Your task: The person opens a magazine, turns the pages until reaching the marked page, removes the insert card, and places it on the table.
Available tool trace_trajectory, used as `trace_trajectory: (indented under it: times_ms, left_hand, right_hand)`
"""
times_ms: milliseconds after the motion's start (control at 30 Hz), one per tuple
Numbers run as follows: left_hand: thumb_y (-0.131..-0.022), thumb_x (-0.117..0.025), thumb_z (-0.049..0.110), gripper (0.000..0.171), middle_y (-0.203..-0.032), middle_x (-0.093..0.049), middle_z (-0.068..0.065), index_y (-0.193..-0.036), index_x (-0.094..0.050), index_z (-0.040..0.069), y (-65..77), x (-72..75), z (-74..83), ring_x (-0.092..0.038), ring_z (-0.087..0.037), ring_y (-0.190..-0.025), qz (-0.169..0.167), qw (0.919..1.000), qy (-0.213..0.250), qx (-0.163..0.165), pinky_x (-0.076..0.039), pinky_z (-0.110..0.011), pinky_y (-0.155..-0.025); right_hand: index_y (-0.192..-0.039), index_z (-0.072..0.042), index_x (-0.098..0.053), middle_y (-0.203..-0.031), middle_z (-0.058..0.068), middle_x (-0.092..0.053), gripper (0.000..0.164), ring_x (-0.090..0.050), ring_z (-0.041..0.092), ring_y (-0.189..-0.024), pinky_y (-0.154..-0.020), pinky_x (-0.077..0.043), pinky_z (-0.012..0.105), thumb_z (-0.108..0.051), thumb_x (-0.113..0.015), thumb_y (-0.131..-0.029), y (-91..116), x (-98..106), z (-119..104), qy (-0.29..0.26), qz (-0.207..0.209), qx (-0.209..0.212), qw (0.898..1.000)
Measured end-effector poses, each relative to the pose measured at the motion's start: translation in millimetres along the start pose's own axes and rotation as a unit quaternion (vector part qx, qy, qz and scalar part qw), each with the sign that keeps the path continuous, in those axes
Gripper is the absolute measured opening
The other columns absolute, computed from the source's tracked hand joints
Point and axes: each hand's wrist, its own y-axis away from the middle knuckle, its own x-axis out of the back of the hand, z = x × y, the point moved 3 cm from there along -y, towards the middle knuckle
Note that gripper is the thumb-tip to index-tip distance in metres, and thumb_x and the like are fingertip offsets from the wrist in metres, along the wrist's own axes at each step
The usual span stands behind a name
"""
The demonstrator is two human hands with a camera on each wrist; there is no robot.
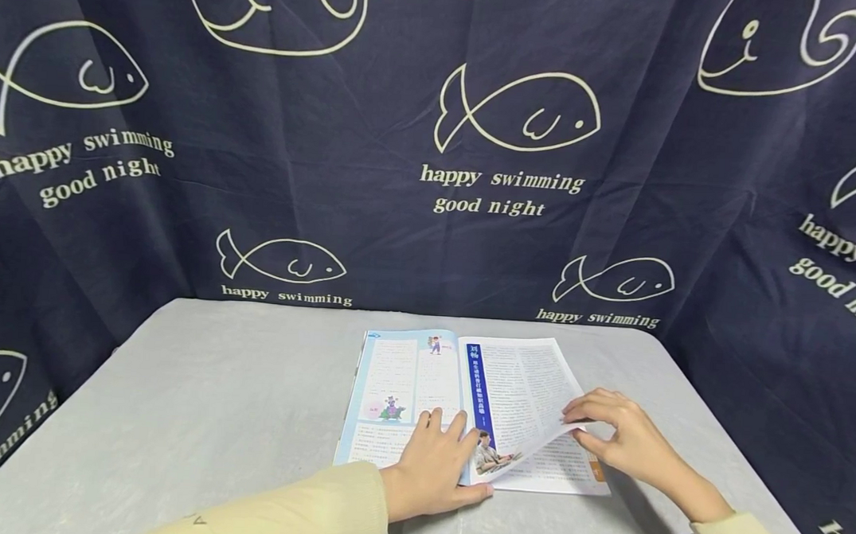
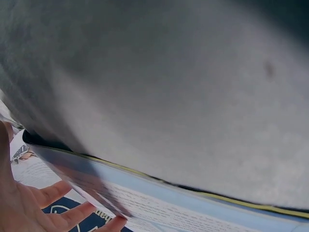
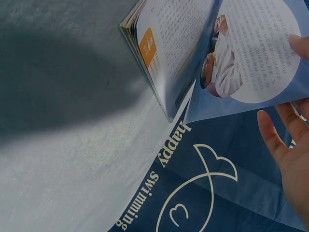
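An open magazine (image 1: pixel 465 404) lies on the grey table (image 1: pixel 214 401), a little right of the table's middle and towards the near edge. The left hand (image 1: pixel 434 466) rests flat on it, palm down, fingers straight and slightly spread, pressing the near part of the left-hand page close to the spine; the thumb lies along the near edge. The left wrist view shows those fingers (image 2: pixel 58 193) stretched out against the paper, with the magazine's edge running across the frame.

The right hand (image 1: pixel 617 438) is at the near right of the magazine. Its thumb and fingers pinch the outer edge of one page (image 1: pixel 537 399), which is lifted and curled up off the pages beneath. In the right wrist view the raised page (image 3: pixel 251 63) stands apart from the rest of the magazine (image 3: pixel 164 53), and the fingers (image 3: pixel 275 135) are seen at the frame's right edge.

Behind and on both sides of the table hangs a dark blue cloth (image 1: pixel 517 191) printed with fish outlines and the words "happy swimming good night". Both arms wear pale cream sleeves (image 1: pixel 303 508).
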Motion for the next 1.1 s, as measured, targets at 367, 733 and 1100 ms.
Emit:
trace_trajectory:
  times_ms: [367,733,1100]
  left_hand:
    - [-0.086,-0.029,0.068,0.065,-0.122,-0.054,-0.007,-0.123,-0.051,0.020,0.3,1.8,0.3,-0.054,-0.034,-0.104,-0.014,0.9998,0.014,0.007,-0.039,-0.044,-0.085]
    - [-0.087,-0.032,0.064,0.059,-0.123,-0.054,-0.008,-0.125,-0.050,0.023,-0.4,0.8,0.6,-0.054,-0.037,-0.106,-0.017,0.9998,0.010,0.010,-0.038,-0.047,-0.088]
    - [-0.086,-0.037,0.061,0.054,-0.122,-0.054,-0.007,-0.121,-0.052,0.022,0.2,1.4,1.3,-0.053,-0.035,-0.106,0.006,0.9997,0.014,0.018,-0.038,-0.045,-0.087]
  right_hand:
    - [-0.085,-0.015,-0.069,-0.089,-0.005,-0.067,0.032,-0.058,0.006,-0.085,-0.080,-0.037,0.017,0.000,-0.075,-0.057,1.9,0.2,0.7,-0.005,0.001,-0.010,1.000]
    - [-0.092,-0.016,-0.068,-0.093,-0.002,-0.067,0.037,-0.058,0.009,-0.090,-0.087,-0.034,0.009,-0.001,-0.076,-0.059,0.8,4.7,-0.1,-0.001,0.015,-0.028,1.000]
    - [-0.110,-0.011,-0.063,-0.108,0.003,-0.065,0.052,-0.054,0.006,-0.104,-0.096,-0.028,0.007,-0.006,-0.078,-0.061,3.1,7.9,4.6,0.020,0.025,-0.072,0.997]
